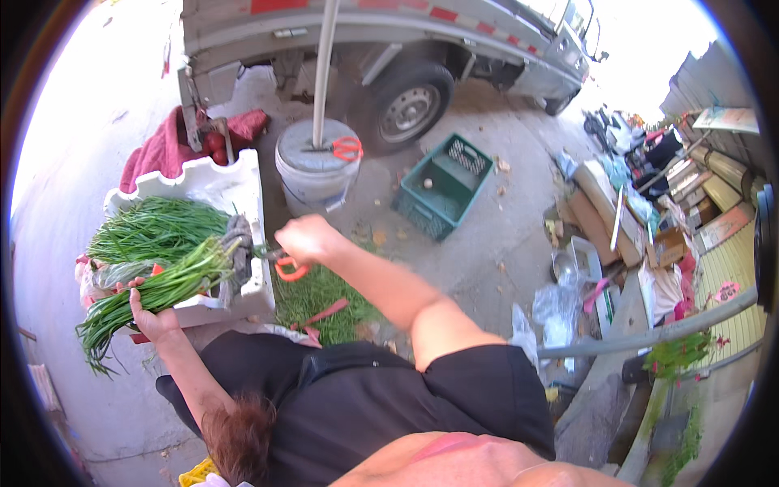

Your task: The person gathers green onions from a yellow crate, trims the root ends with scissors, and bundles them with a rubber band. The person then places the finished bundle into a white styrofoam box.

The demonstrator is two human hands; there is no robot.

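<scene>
My left hand [157, 316] grips a bunch of long green garlic chives [164, 283], whose leafy ends droop to the left. At the other end of the bunch, my right hand [307, 240] is closed around scissors with orange handles [292, 271]. Their dark blades point left toward the cut ends, beside a grey cloth [237, 249] on the rim of a white foam box [258, 292]. A larger heap of chives [161, 228] rests on this box, near plastic wrapping [125, 274]. Whether the blades touch the stems cannot be made out.
Green trimmings [328, 304] cover the ground below my right arm. A lidded bucket [316, 170] holds an upright pole [325, 73] and carries other orange-handled scissors [347, 149]. Beyond are a green plastic crate [447, 185] and a parked truck [408, 112]. Cardboard and bags [560, 310] clutter the right.
</scene>
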